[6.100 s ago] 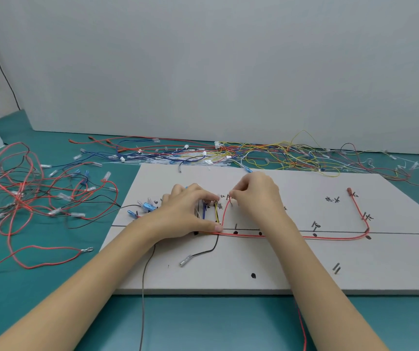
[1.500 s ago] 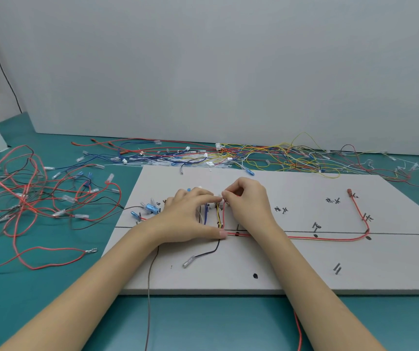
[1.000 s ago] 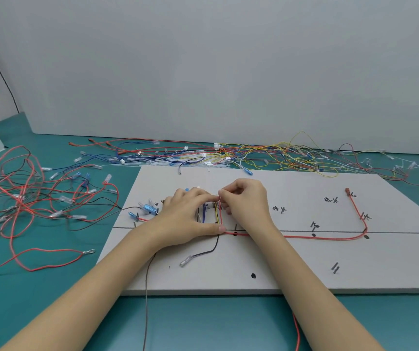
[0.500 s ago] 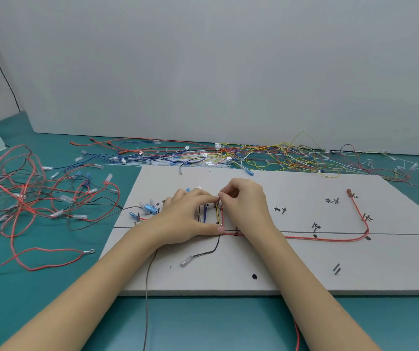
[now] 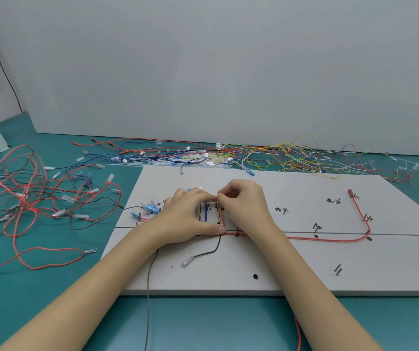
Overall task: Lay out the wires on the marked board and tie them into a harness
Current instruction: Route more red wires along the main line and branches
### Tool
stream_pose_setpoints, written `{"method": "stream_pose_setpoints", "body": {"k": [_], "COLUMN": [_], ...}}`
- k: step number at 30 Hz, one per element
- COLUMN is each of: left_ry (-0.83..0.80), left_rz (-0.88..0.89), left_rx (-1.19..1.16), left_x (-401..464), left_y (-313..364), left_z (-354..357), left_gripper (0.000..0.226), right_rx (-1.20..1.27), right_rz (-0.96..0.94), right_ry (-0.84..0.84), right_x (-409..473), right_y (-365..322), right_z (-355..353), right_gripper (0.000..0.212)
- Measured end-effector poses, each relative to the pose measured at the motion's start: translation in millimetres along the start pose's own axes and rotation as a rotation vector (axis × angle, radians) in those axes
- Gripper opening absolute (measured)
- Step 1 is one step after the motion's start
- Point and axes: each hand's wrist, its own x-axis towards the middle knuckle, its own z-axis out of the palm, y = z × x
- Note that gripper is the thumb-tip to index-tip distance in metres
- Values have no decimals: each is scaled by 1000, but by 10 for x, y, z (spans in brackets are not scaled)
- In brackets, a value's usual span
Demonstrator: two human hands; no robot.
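Hands meet at the middle of the board (image 5: 266, 269), which lies on the teal worktop (image 5: 203, 323). My left hand (image 5: 188, 219) pins the bend of the red wire (image 5: 330, 239) with its thumb, so the corner stays on the drawn line. My right hand (image 5: 244, 201) has curled fingers pinching something at the top of the short upright run beside the yellow wire (image 5: 218, 214); what exactly, I cannot tell. The red wire runs right along the line, then turns far. Spare wires (image 5: 228, 158) wait beyond the board and to the left.
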Motion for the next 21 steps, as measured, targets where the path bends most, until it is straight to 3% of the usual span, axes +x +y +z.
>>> {"method": "stream_pose_setpoints", "body": {"k": [8,18,21], "left_ry": [10,-11,-72], "left_rz": [-6,-11,-6], "left_rx": [-35,-95,-207], "left_x": [-8,-19,0], "left_y": [-2,-13,-59], "left_z": [12,0,-65], "left_gripper": [60,67,55], "right_rx": [19,-326,-477], "right_rz": [-52,-258,-281], "right_ry": [-51,-137,-138], "right_x": [-15,-141,-181], "right_y": [-49,-169,-242], "right_z": [-40,-16,-24], "right_gripper": [17,21,24]}}
